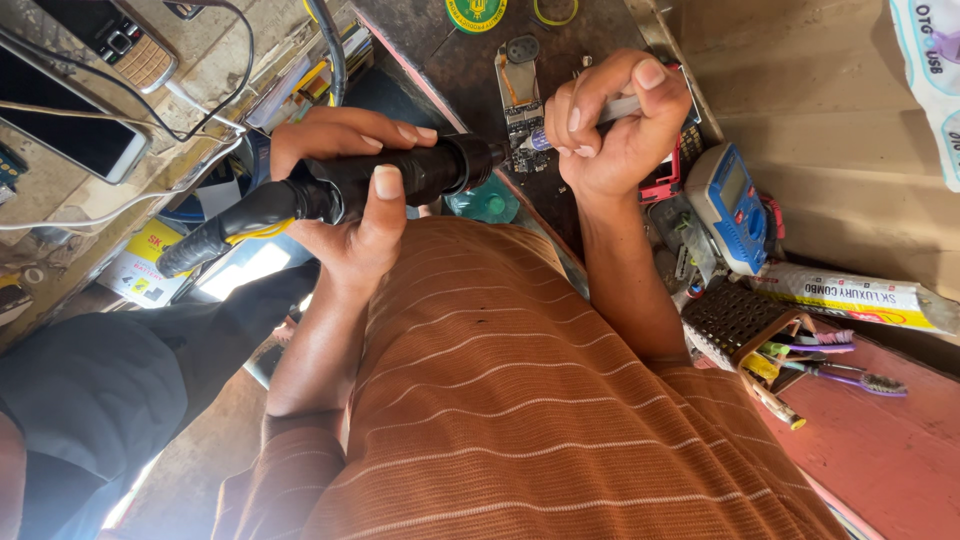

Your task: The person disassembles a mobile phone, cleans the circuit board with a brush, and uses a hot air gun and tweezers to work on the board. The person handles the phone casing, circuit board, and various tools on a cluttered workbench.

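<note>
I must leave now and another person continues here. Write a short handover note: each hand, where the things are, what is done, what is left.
Left hand: closed around the black hot-air tool, its nozzle aimed at the small circuit board.
Right hand: closed on a thin grey tool whose tip is at the same board.
The board lies on the dark workbench. A blue multimeter sits to the right, with toothbrushes in a holder nearby.
Done: both tools are on the board.
Left: work on the board looks to be underway; whether any part is loose cannot be told.
</note>
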